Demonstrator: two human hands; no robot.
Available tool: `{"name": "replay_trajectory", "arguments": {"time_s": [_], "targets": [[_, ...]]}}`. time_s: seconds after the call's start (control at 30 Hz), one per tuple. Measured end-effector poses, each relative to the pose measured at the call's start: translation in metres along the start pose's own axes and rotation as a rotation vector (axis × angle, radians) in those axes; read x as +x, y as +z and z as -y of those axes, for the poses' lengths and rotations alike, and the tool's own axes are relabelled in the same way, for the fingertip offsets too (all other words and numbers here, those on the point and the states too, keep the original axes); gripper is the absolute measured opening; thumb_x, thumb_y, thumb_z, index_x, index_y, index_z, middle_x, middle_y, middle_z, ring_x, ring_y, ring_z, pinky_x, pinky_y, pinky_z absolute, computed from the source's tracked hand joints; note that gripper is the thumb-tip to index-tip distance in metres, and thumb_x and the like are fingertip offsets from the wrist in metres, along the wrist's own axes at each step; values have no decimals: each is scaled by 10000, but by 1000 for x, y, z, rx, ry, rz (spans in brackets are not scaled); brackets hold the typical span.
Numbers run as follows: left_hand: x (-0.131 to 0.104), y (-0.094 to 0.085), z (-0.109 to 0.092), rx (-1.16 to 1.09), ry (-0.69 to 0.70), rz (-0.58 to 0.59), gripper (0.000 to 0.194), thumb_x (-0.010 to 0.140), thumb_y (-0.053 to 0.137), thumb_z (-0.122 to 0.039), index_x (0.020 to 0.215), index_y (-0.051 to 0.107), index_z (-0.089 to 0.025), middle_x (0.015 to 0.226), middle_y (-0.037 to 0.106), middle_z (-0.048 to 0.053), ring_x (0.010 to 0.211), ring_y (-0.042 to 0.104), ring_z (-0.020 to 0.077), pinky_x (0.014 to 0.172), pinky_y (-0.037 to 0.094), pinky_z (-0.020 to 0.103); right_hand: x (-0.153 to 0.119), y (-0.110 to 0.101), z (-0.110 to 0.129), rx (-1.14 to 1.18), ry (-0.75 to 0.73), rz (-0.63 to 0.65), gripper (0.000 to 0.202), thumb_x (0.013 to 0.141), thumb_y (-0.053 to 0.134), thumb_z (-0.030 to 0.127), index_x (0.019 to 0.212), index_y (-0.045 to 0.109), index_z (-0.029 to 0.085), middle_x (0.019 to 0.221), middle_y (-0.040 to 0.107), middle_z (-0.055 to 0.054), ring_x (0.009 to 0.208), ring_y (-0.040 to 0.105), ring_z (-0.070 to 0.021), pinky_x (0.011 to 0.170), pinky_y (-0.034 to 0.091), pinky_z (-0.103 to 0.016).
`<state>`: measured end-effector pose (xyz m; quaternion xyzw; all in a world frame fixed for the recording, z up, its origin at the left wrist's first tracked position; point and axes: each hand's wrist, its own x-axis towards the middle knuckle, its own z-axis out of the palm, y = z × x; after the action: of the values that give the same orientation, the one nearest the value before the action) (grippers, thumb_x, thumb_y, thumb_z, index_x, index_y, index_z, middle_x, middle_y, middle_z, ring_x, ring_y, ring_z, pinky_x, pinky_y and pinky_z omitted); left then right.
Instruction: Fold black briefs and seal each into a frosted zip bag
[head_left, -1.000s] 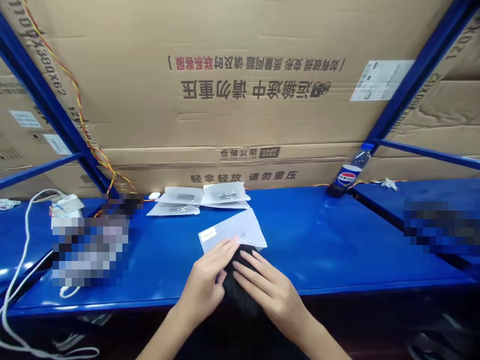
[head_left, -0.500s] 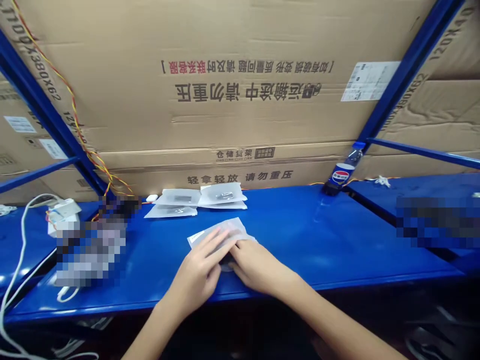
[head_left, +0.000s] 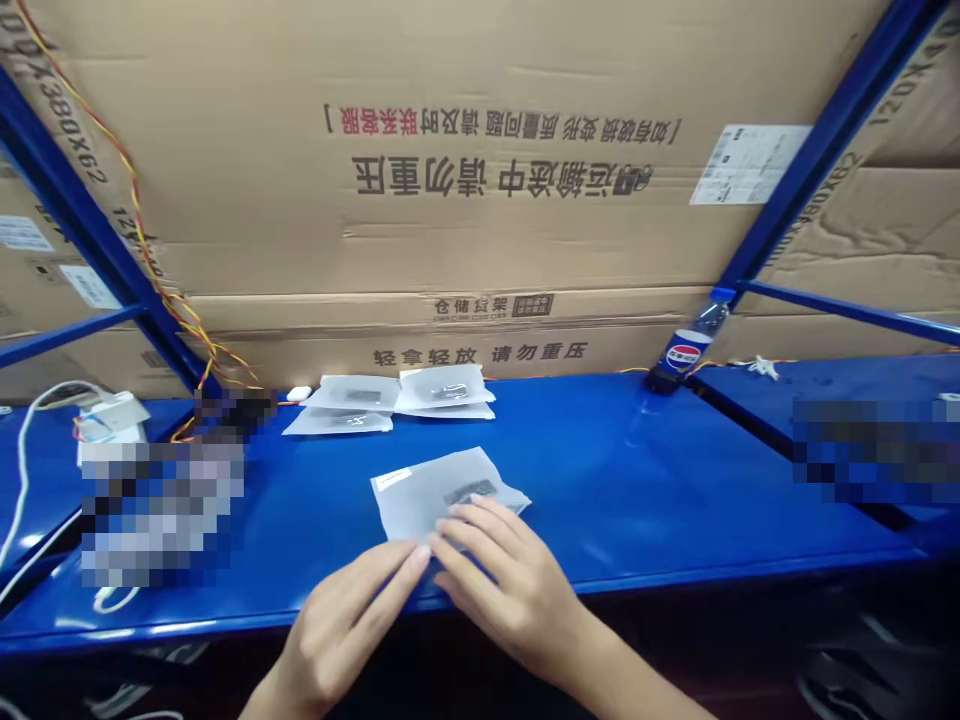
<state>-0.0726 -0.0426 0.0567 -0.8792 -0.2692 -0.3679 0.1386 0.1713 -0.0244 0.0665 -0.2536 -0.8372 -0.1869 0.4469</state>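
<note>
A frosted plastic bag (head_left: 420, 495) with a white label at its upper left lies on the blue shelf, a dark item showing through it. At its near edge is my left hand (head_left: 349, 610), fingers pressed together, fingertips at the bag's lower edge; whether it pinches the bag is too small to tell. My right hand (head_left: 510, 580) rests over the bag's lower right part with its fingers stretched out and slightly apart. Further back lie several similar frosted bags (head_left: 442, 388) in two small stacks.
A Pepsi bottle (head_left: 686, 345) leans by the right blue post. At the left are a pixelated object (head_left: 172, 500), a white box with cables (head_left: 112, 425) and yellow-red wires (head_left: 135, 210). Large cardboard (head_left: 420, 240) stands behind the shelf (head_left: 637, 500).
My left hand has moved down and left, off the bag's top. My right hand has spread its fingers over the bag, which now shows more of its surface and the dark item.
</note>
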Motion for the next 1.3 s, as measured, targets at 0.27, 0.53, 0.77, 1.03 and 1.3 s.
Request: {"name": "replay_trajectory", "arguments": {"time_s": [0.27, 0.53, 0.77, 1.03, 1.3], "targets": [[-2, 8, -8, 10, -74, -108, 518, 1067, 470, -118, 1567, 532, -235, 1229, 807, 84, 1035, 806, 228, 912, 674, 324, 9, 21, 7, 86, -77, -43, 252, 1014, 546, 33, 876, 745, 100, 814, 767, -77, 757, 700, -170, 887, 629, -332], [8, -11, -18, 100, -143, -99, 650, 985, 592, -19, 1589, 493, -239, 1068, 842, 42, 887, 785, 208, 950, 618, 389, -8, 0, -11, 23, -200, 10, 111, 990, 658, 74, 956, 761, 101, 833, 788, -80, 815, 741, -199, 729, 626, -327], [1, -24, -6, 135, -398, -191, 547, 1014, 660, -171, 1542, 558, -273, 846, 785, -18, 761, 672, 180, 824, 540, 347, -48, -28, -68, -133, -125, 61, 141, 980, 640, 59, 1073, 717, 131, 874, 798, -82, 839, 767, -230, 717, 641, -369], [7, 15, -13, -49, -336, -252, 183, 987, 708, -186, 1137, 744, -285, 910, 809, -26, 832, 761, 176, 895, 598, 365, -19, 3, -39, -90, 4, 342, 548, 964, 517, 88, 1507, 518, 20, 1471, 650, -223, 1394, 605, -323, 1110, 577, -496], [9, 47, 7, -18, -505, 148, 443, 1033, 629, -373, 1461, 617, -261, 1524, 640, 94, 1460, 560, 308, 1140, 556, 516, 3, 5, -179, -223, 346, 416, 683, 905, 362, -61, 1522, 584, 131, 1566, 591, -132, 1466, 533, -285, 1258, 381, -503]]}}
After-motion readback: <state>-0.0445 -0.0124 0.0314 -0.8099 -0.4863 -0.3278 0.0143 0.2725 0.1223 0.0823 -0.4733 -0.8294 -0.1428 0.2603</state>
